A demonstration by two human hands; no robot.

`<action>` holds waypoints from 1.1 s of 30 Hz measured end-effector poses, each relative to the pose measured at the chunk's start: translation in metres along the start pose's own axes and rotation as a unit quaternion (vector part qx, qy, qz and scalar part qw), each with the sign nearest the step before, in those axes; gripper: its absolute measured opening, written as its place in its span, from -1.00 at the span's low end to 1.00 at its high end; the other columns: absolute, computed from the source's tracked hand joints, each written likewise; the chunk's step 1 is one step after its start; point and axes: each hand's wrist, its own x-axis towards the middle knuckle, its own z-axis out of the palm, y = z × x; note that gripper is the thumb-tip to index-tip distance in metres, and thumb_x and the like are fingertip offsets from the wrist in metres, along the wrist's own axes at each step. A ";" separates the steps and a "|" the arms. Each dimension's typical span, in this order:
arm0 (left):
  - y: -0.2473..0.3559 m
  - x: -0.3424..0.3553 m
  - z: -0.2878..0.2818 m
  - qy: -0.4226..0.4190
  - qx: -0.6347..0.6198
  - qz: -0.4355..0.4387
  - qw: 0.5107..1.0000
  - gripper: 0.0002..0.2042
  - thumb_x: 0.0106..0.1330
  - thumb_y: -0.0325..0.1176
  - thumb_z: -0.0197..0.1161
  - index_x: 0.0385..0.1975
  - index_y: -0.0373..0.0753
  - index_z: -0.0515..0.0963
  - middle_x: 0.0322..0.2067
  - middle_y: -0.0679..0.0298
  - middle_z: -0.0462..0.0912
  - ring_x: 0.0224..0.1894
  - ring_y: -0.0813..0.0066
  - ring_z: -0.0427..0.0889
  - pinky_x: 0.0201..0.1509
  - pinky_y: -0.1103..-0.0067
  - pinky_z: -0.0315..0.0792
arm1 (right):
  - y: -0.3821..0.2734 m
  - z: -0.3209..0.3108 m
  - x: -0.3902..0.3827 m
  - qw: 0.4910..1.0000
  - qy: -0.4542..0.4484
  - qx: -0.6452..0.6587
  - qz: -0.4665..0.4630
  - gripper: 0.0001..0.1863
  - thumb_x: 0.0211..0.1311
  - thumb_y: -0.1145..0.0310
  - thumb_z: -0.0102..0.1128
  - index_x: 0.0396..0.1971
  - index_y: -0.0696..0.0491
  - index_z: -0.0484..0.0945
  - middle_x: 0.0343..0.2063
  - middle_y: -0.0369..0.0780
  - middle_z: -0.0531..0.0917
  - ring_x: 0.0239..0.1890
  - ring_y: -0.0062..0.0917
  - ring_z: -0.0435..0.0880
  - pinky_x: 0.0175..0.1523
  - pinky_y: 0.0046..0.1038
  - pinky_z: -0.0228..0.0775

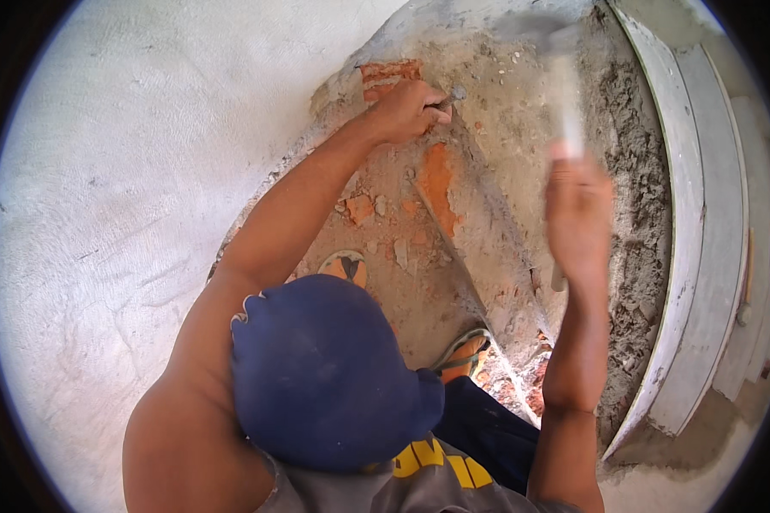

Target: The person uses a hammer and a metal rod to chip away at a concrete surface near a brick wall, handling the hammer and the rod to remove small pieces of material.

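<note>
My left hand [409,111] is closed round a chisel [458,93], whose rounded metal end sticks out past the fingers; the rest of it is hidden in the grip. Just beyond that hand lies a patch of exposed red brick [388,75] at the edge of the broken plaster. My right hand [580,209] grips a hammer by its pale handle [566,103]. The hammer is raised to the right of the chisel and apart from it. Its head [539,32] is smeared by motion.
White plastered wall [120,171] fills the left. Brick fragments [360,209] litter the rubble near sandalled feet [462,352]. Rough grey mortar [642,231] runs beside pale curved step-like edges [689,231] at right. A blue cap [325,376] covers the lower middle.
</note>
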 end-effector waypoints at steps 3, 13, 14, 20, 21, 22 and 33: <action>0.012 0.006 -0.009 -0.022 -0.019 -0.022 0.999 -0.80 0.42 -0.30 0.29 -0.27 -0.33 0.67 -0.61 0.20 0.59 -0.53 0.40 0.53 -0.36 0.27 0.38 | -0.061 -0.044 -0.001 0.915 0.264 0.305 -0.004 -0.58 0.57 0.02 -0.04 -0.46 -0.04 0.52 -0.73 -0.42 0.40 -0.78 -0.74 0.27 -0.75 -0.61 0.01; 0.012 0.013 -0.001 0.004 -0.032 0.020 0.999 -0.85 0.37 -0.34 0.31 -0.31 -0.30 0.68 -0.63 0.20 0.60 -0.52 0.39 0.56 -0.31 0.27 0.38 | 0.034 0.030 -0.013 0.995 -0.085 0.007 0.057 -0.54 0.55 0.09 0.03 -0.46 0.18 0.51 -0.69 -0.24 0.46 -0.66 -0.49 0.35 -0.52 -0.30 0.19; 0.013 0.001 -0.002 -0.003 -0.044 -0.012 0.999 -0.86 0.36 -0.35 0.31 -0.31 -0.30 0.68 -0.62 0.19 0.60 -0.52 0.38 0.56 -0.31 0.27 0.38 | 0.021 0.024 -0.013 0.999 -0.027 0.032 0.029 -0.52 0.55 0.04 0.01 -0.47 0.12 0.53 -0.71 -0.30 0.40 -0.66 -0.53 0.34 -0.54 -0.39 0.16; 0.001 0.010 0.003 0.022 -0.024 0.072 0.997 -0.83 0.37 -0.34 0.31 -0.32 -0.34 0.66 -0.60 0.17 0.61 -0.52 0.41 0.56 -0.36 0.36 0.38 | -0.049 -0.064 -0.007 0.831 0.100 0.509 -0.200 -0.64 0.53 -0.05 -0.03 -0.42 -0.14 0.34 -0.69 -0.46 0.29 -0.73 -0.80 0.21 -0.67 -0.69 0.14; -0.001 0.005 -0.002 0.018 -0.023 0.055 0.998 -0.83 0.37 -0.34 0.31 -0.32 -0.35 0.66 -0.60 0.17 0.61 -0.51 0.41 0.57 -0.36 0.36 0.39 | -0.020 -0.044 -0.006 0.691 -0.001 0.701 -0.176 -0.63 0.54 -0.06 -0.04 -0.40 -0.11 0.39 -0.70 -0.44 0.31 -0.74 -0.75 0.23 -0.68 -0.65 0.12; 0.003 0.007 -0.001 0.010 -0.034 0.047 0.998 -0.83 0.38 -0.35 0.31 -0.32 -0.36 0.66 -0.60 0.17 0.60 -0.50 0.40 0.57 -0.35 0.35 0.39 | 0.009 -0.030 -0.008 0.519 -0.075 0.843 -0.119 -0.61 0.54 -0.07 -0.06 -0.38 -0.08 0.44 -0.70 -0.41 0.33 -0.75 -0.70 0.24 -0.70 -0.61 0.10; 0.004 0.007 0.001 0.019 -0.001 0.037 0.999 -0.85 0.38 -0.34 0.31 -0.32 -0.30 0.66 -0.47 0.19 0.69 -0.43 0.38 0.62 -0.30 0.34 0.45 | -0.045 -0.070 -0.003 0.876 0.119 0.457 -0.091 -0.63 0.54 0.05 -0.09 -0.45 -0.08 0.48 -0.71 -0.45 0.25 -0.74 -0.75 0.12 -0.67 -0.65 0.02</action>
